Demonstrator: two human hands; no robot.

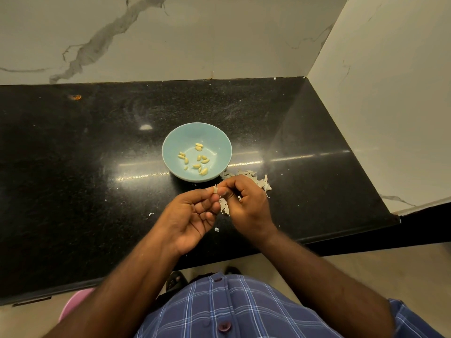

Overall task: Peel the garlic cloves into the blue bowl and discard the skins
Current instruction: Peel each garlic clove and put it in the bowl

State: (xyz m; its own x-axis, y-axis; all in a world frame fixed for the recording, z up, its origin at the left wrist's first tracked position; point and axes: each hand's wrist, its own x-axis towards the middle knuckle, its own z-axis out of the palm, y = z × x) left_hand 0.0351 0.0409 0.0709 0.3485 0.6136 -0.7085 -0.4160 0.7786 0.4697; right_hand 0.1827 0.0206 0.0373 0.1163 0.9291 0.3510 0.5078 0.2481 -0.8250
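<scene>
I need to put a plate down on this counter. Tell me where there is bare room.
The counter left of the bowl is bare, as is the strip between bowl and back wall. The far right corner is free too. It is crowded right of and in front of the bowl, where garlic skins lie under both hands.

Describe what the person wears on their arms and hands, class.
Both forearms are bare to the elbows; no sleeves show. The left hand and right hand carry no gloves, rings or watch. A blue checked shirt with dark buttons covers the torso.
</scene>
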